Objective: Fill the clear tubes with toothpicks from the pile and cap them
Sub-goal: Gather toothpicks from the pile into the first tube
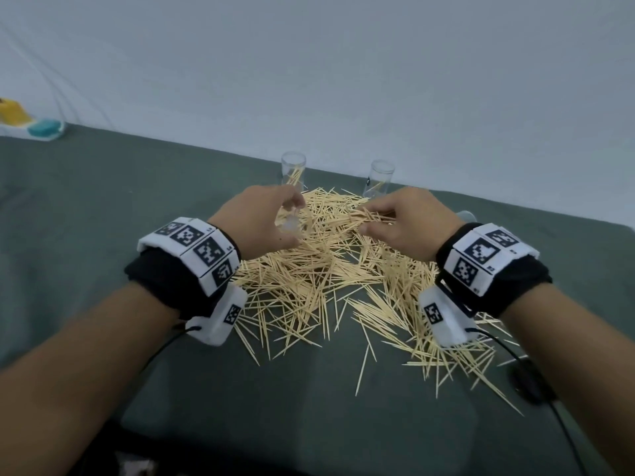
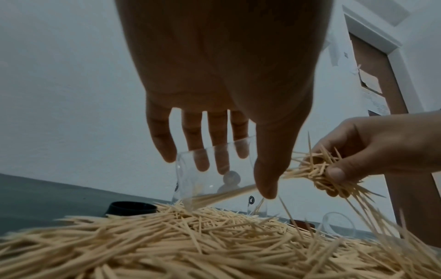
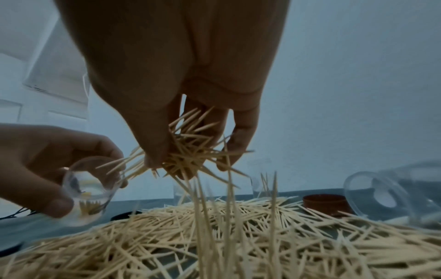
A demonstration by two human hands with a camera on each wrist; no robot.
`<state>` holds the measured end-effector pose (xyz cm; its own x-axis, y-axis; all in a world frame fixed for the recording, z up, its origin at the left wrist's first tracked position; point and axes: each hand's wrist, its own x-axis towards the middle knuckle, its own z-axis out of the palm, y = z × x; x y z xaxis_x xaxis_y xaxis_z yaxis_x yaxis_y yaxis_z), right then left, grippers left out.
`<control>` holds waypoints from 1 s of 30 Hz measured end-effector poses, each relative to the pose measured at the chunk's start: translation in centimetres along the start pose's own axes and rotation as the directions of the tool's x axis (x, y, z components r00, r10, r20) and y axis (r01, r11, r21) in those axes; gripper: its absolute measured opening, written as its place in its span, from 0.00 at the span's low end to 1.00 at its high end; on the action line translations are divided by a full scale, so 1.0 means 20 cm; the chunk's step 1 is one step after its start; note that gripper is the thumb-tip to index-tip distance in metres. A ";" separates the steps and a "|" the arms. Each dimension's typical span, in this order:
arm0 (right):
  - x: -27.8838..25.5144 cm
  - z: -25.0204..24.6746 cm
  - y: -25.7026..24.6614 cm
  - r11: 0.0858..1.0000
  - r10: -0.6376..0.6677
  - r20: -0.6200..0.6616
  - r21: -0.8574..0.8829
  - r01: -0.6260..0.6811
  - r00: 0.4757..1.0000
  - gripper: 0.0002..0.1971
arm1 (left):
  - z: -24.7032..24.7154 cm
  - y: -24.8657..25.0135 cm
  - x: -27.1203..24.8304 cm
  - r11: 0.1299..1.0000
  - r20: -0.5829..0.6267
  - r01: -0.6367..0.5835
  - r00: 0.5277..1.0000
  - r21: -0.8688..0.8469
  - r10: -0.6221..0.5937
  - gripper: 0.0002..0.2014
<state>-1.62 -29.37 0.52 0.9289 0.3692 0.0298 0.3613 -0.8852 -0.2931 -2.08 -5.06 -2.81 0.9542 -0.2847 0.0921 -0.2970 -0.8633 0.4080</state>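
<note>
A wide pile of toothpicks (image 1: 319, 280) covers the grey-green table (image 1: 103, 207). My left hand (image 1: 285, 219) grips a small clear tube (image 1: 291, 225) between thumb and fingers just above the pile's far side. The tube is tilted, its mouth (image 3: 88, 175) turned toward my right hand, and a few toothpicks lie inside. My right hand (image 1: 364, 219) pinches a loose bunch of toothpicks (image 1: 376, 217), (image 3: 188, 156) close beside the tube mouth; some strands dangle down. Two more clear tubes (image 1: 293, 170), (image 1: 379, 180) stand upright behind the pile, each with a few toothpicks.
A black cap (image 2: 131, 207) sits at the pile's far left edge and a brown cap (image 3: 324, 204) at the far right. A larger clear container (image 3: 393, 192) lies on its side right of the pile. A wall rises just behind the table. Cables trail from both wrists.
</note>
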 end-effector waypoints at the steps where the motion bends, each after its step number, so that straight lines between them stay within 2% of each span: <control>1: 0.00 0.00 -0.01 1.000 -0.008 0.005 -0.003 0.008 1.000 0.20 | 0.00 0.00 0.00 1.000 -0.001 -0.002 1.000 0.012 0.002 0.26; 11: 0.02 0.05 -0.06 0.998 -0.065 -0.008 0.015 0.065 0.998 0.19 | 0.03 0.04 0.00 0.999 -0.006 -0.054 0.999 -0.008 0.054 0.29; 23: 0.00 0.09 -0.07 0.993 -0.115 -0.050 0.029 0.116 0.992 0.16 | 0.05 0.04 0.00 0.996 -0.054 0.054 0.997 -0.065 -0.057 0.29; 27: -0.01 0.10 -0.07 0.993 -0.115 -0.046 0.034 0.117 0.992 0.17 | 0.04 0.07 -0.02 0.997 -0.011 0.001 1.000 -0.074 -0.002 0.29; 30: 0.00 0.12 -0.07 0.986 -0.143 -0.044 0.074 0.146 0.989 0.14 | 0.05 0.11 -0.02 0.994 -0.002 -0.031 1.000 -0.106 0.031 0.28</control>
<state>-2.39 -27.49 -1.39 0.8702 0.4793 0.1140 0.4862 -0.7982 -0.3557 -3.24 -7.24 -2.92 0.9446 -0.3103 0.1069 -0.3210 -0.8051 0.4987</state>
